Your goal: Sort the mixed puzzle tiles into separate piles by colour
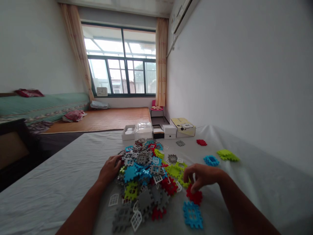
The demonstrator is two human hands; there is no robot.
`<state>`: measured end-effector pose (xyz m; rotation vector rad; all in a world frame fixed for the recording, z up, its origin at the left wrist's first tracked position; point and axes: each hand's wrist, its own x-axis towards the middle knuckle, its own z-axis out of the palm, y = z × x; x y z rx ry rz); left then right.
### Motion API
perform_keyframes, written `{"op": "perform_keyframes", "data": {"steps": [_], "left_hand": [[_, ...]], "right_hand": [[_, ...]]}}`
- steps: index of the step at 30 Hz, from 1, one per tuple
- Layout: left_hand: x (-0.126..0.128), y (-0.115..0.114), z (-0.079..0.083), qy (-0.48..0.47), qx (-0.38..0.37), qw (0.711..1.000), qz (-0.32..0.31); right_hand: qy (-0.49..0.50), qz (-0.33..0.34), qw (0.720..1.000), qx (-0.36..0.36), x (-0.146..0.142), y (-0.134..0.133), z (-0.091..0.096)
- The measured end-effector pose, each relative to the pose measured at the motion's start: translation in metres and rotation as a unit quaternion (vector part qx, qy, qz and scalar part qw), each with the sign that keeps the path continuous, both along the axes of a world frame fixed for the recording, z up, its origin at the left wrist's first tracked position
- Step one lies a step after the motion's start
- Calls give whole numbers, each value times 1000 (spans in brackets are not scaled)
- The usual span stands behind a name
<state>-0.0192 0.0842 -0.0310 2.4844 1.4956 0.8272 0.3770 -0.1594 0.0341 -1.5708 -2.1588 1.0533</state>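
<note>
Many notched plastic tiles | right hand touches red tile

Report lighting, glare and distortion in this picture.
Head view: window glares, partly washed out; head view: plastic pieces softly lit, no hard shadows; head view: left curtain slants, likely wide-angle distortion; head view: right wall darkens near the top corner.

Head cam, fwd & down

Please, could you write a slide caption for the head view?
Right hand touching a red notched plastic tile, left hand beside a multicoloured heap of notched plastic tiles.
</note>
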Motion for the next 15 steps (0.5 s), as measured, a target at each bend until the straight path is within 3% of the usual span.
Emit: {"op": "perform_keyframes", "data": {"steps": [6,9,12,15], "left_hand": [[0,0,0,7,3,1000,-3],[1,-1,2,0,2,1000,-6],[2,-3,3,-3,1,1000,-6],[2,-4,4,1,-7,1000,-4]], "right_hand": [[-25,-48,998,-40,-1,3,-11],[-4,-101,993,54,2,15,-16],[-24,-193,967,166,3,28,-23],[-57,-217,955,192,2,35,-32]]}}
